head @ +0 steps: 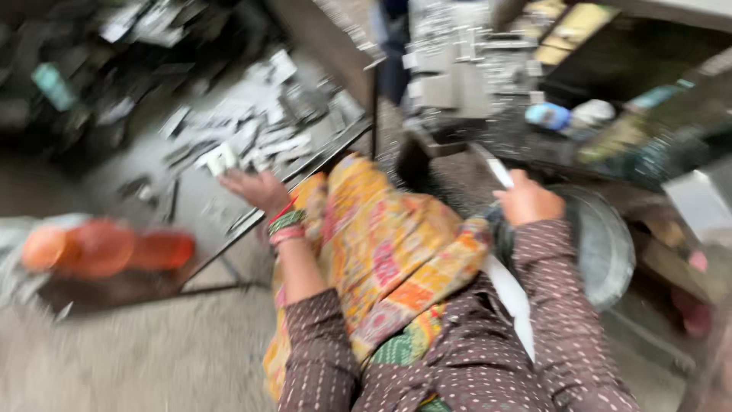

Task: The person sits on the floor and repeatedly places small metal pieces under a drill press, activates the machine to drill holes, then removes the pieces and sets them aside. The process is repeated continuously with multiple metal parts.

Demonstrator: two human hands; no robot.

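Observation:
The picture is blurred by motion. My left hand (255, 187) reaches toward a low metal tray table (191, 206) and holds a small pale metal piece (221, 159) at its fingertips. Bangles circle that wrist. My right hand (528, 200) is closed around a flat pale metal strip (497, 171) that sticks up from the fist, just over a round grey metal basin (606, 244). A yellow and orange patterned cloth (389, 252) lies across my lap between both arms.
Several pale metal pieces (259, 126) are scattered on the tray table. An orange plastic bottle (99, 248) lies at the left on the floor. A grey machine (457, 69) stands ahead, with a blue object (547, 116) beside it.

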